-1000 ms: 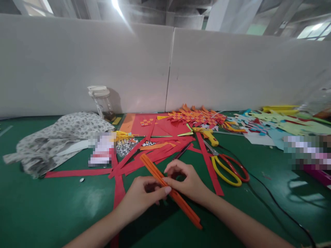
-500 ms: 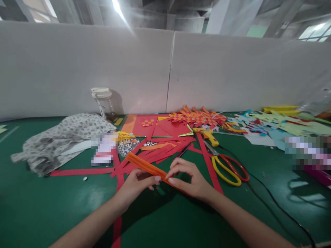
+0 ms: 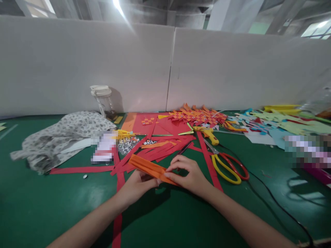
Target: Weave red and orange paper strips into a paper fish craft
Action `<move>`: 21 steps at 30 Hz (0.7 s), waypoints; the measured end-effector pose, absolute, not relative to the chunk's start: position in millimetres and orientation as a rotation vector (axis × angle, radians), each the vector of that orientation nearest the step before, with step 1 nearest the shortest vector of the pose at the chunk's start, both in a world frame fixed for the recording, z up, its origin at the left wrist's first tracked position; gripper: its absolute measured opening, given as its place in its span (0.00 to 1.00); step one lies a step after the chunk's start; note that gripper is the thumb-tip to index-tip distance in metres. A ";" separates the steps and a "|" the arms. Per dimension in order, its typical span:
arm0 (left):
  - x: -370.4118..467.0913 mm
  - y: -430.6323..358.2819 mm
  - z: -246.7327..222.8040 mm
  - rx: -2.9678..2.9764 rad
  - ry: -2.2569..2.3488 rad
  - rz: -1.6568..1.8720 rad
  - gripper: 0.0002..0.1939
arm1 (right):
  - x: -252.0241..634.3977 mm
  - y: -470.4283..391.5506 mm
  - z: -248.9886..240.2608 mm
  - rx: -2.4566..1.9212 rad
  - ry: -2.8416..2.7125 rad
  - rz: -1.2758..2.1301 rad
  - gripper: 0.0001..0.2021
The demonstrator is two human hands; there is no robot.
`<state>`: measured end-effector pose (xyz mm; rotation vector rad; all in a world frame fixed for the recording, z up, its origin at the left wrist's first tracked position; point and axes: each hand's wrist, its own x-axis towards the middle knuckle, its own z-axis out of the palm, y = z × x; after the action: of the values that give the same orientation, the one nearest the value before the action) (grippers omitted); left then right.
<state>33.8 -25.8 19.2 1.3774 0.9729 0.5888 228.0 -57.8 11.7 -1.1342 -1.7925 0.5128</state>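
Observation:
An orange folded paper strip (image 3: 147, 166) is held slantwise above the green table, its upper end pointing to the left. My left hand (image 3: 138, 186) grips it from below near the middle, with the thumb along its lower edge. The thumb and fingers of my right hand (image 3: 184, 174) pinch the strip's right part. Behind the strip lie many red paper strips (image 3: 165, 151) and a few orange ones. Scissors with yellow and red handles (image 3: 227, 168) rest to the right of my right hand.
A yellow glue gun (image 3: 210, 134) with a black cord lies behind the scissors. Woven red-orange paper pieces (image 3: 196, 116) are heaped at the back. Patterned cloth (image 3: 64, 137), a lidded jar (image 3: 102, 101) and small googly eyes (image 3: 127, 145) are on the left, coloured scraps (image 3: 258, 124) on the right.
The orange strip has turned so that more of its flat face shows. My left thumb has shifted under its edge, and my right fingers have moved slightly up and left.

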 end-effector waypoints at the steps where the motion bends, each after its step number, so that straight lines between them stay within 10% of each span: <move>1: 33.8 -25.9 18.7 1.376 0.982 0.586 0.12 | 227.9 -57.4 11.0 -1.147 -1.794 0.489 0.05; 8: 31.3 -24.2 14.3 1.282 0.945 0.668 0.09 | 223.1 -60.0 13.3 -1.157 -1.848 0.359 0.05; 21: 30.8 -21.5 20.6 0.925 0.798 0.690 0.13 | 225.8 -56.0 20.7 -1.121 -1.327 1.226 0.17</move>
<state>30.8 -21.5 20.6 0.9254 0.7976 0.6902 225.8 -56.0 20.7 -1.1209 -1.3267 1.2260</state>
